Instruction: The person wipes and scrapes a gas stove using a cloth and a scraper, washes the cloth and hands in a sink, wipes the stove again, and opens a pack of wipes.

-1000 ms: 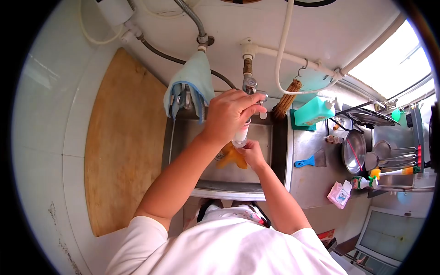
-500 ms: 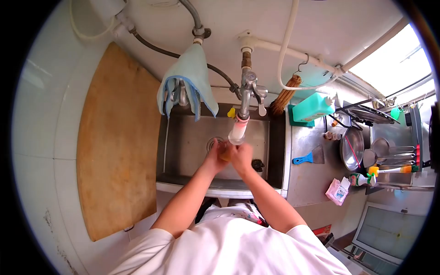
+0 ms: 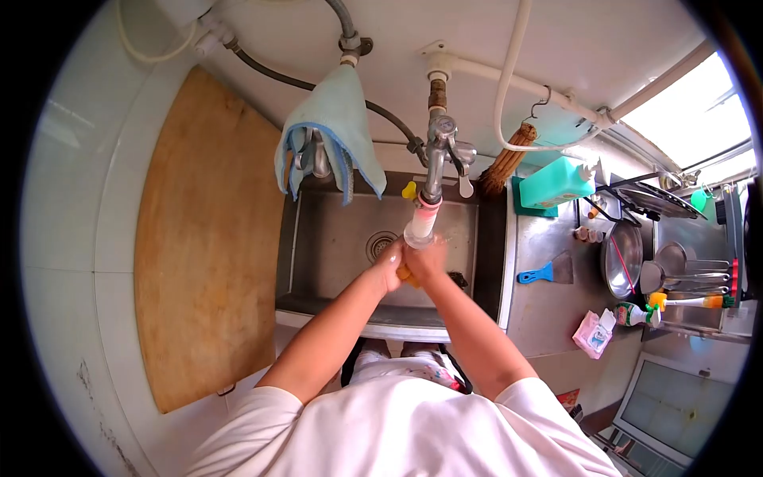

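Observation:
My left hand (image 3: 388, 267) and my right hand (image 3: 427, 259) meet low over the metal sink (image 3: 334, 238), right under the tap's clear-and-pink nozzle (image 3: 421, 226). Between them they grip a small yellow-orange thing (image 3: 409, 277), mostly covered by fingers, so its kind does not show. My left hand's fingers curl round its left side. My right hand closes over it from the right, slightly blurred, with water splashing about it. Behind the right wrist a dark clump (image 3: 458, 279) lies in the sink. The drain (image 3: 381, 246) shows just left of the hands.
A wooden board (image 3: 207, 254) leans at the left. A light-blue cloth (image 3: 334, 119) drapes over a second tap. On the right counter are a green bottle (image 3: 556, 183), a blue-handled scraper (image 3: 548, 272), a metal bowl (image 3: 621, 258) and a pink wipes pack (image 3: 594, 335).
Both hands have come closer together, the left shifting right, and the yellow-orange thing is turned lower between them. The whole view has shifted slightly.

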A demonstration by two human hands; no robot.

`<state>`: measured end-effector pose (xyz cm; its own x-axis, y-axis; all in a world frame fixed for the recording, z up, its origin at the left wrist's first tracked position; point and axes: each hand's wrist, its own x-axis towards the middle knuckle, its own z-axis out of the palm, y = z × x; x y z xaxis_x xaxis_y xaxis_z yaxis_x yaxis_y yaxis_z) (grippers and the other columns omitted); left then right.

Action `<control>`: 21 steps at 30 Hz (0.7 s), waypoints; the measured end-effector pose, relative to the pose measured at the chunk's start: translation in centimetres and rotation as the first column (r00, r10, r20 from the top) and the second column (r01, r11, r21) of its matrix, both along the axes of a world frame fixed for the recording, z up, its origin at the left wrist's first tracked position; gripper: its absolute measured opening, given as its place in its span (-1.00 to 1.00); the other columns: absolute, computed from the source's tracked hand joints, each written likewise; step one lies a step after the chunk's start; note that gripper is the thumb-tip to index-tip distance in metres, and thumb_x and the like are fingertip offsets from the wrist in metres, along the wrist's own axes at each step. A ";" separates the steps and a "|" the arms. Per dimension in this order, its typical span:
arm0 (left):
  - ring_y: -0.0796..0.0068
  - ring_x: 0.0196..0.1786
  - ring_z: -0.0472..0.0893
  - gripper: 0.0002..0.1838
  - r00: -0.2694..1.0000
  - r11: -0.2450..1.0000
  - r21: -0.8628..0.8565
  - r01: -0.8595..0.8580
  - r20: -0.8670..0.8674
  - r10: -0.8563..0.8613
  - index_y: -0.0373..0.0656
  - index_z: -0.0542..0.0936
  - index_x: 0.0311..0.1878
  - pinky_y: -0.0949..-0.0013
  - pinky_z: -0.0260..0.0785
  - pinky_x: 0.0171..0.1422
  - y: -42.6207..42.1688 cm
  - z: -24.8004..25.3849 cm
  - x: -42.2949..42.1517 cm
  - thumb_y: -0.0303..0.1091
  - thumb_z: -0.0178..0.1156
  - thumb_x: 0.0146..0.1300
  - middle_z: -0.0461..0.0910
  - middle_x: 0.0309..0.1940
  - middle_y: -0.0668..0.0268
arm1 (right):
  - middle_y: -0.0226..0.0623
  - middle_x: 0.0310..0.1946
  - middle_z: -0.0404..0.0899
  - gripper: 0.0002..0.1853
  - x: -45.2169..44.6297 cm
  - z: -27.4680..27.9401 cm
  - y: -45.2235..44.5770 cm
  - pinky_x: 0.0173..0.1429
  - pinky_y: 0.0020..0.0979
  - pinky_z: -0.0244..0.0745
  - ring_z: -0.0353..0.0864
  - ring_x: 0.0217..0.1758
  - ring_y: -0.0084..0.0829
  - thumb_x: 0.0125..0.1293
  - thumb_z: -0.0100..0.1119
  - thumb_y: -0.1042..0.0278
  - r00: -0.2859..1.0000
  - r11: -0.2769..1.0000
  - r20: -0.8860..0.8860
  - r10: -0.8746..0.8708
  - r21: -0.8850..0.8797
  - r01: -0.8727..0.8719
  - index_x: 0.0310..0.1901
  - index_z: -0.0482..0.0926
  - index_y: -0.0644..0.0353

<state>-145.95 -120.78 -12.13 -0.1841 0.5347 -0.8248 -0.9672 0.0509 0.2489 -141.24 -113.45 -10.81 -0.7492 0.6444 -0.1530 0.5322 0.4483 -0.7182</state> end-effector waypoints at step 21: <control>0.43 -0.20 0.59 -0.62 0.948 0.899 0.338 -0.277 0.245 0.200 0.03 0.47 0.08 0.35 0.52 -0.06 -3.6 0.8 0.9 0.02 0.17 0.34 0.56 -0.23 0.35 | -0.19 -0.46 0.66 -0.77 0.3 4.5 2.1 -0.37 -0.29 0.53 0.69 -0.43 -0.37 0.27 0.25 0.25 0.959 0.920 -0.275 -0.065 -0.389 -0.049 -0.25 0.60 0.29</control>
